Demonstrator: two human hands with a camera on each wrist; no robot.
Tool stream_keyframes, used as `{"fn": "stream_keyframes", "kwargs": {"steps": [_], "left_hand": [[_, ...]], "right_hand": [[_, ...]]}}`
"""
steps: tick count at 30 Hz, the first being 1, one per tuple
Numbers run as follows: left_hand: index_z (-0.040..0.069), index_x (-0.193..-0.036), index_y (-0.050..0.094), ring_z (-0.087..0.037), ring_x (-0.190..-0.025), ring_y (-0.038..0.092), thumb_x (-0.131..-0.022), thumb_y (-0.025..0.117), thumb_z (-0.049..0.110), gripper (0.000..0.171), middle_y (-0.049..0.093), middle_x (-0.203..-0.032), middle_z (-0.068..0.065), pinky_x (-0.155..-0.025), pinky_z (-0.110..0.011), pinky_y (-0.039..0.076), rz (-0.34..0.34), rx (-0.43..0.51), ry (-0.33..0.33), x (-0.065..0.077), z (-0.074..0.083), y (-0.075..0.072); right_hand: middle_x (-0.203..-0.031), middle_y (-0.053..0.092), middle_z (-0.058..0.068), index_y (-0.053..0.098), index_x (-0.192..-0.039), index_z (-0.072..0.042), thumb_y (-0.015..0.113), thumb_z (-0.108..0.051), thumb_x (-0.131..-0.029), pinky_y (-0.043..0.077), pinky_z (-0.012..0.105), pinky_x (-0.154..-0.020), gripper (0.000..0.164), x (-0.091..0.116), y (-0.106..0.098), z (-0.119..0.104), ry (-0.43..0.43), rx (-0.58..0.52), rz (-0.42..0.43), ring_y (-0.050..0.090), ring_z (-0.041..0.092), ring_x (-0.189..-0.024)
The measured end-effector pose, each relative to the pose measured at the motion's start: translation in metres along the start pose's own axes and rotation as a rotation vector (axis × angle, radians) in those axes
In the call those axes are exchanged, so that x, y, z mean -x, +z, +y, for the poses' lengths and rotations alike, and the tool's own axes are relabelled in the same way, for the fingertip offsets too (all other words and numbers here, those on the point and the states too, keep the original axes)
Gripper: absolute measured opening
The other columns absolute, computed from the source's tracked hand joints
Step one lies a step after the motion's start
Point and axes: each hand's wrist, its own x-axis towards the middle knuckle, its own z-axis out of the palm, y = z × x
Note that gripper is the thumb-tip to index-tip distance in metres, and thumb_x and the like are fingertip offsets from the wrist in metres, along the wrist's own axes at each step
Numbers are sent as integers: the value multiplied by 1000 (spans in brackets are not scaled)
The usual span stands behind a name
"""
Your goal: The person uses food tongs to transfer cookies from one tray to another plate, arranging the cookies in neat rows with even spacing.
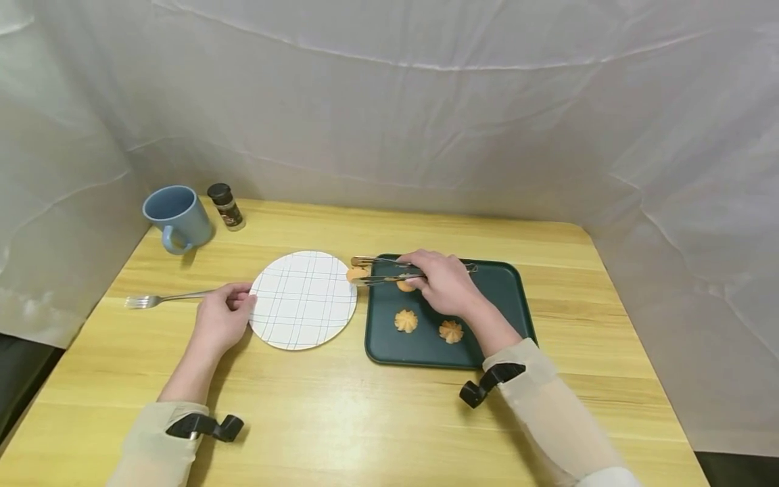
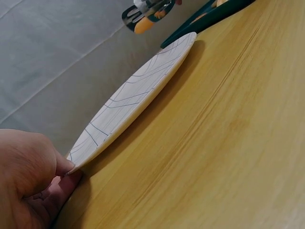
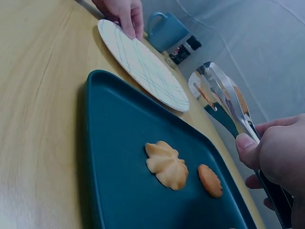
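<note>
My left hand (image 1: 224,318) pinches the near-left rim of a round white plate (image 1: 302,301) with blue grid lines; in the left wrist view the thumb (image 2: 64,164) lies on top of the rim. With my right hand (image 1: 449,285) I grip metal tongs (image 3: 224,93) above the dark green tray (image 1: 426,353). Between the tong tips is a cookie (image 1: 358,274), held up at the gap between plate and tray. On the tray lie flower-shaped cookies (image 1: 406,320), another cookie (image 1: 451,331) to their right, and one (image 1: 404,284) partly hidden under the tongs.
A fork (image 1: 143,302) lies left of the plate, its handle running behind my left hand. At the back left stand a blue mug (image 1: 190,223) and a black-capped spice shaker (image 1: 228,208). Pale cloth (image 1: 389,122) hangs around the wooden table (image 1: 304,419).
</note>
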Motion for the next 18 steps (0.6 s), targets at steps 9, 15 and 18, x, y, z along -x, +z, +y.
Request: {"fn": "stream_keyframes", "kwargs": {"steps": [9,15,18], "left_hand": [[-5,-132,68,-28,-99,61,-105,62,16,34,68,-112,-19,-78,-22,46,-7,-19,-7,3,-4,-4],[-5,-131,68,-27,-98,61,-105,62,14,33,68,-110,-19,-76,-20,46,5,-19,9,2,0,-2],[-5,-132,68,-28,-98,61,-105,62,14,33,68,-111,-19,-76,-21,46,2,-16,4,1,1,-1]], "right_hand": [[-140,65,3,61,-148,-20,69,-28,-105,43,63,-104,45,-11,21,-20,-9,8,-44,65,27,-118],[-136,66,2,61,-147,-22,68,-29,-105,45,61,-102,43,-17,28,-26,-15,44,-50,62,28,-123],[-138,65,1,61,-147,-22,67,-30,-106,45,59,-101,43,-18,29,-28,-7,60,-58,61,28,-124]]}}
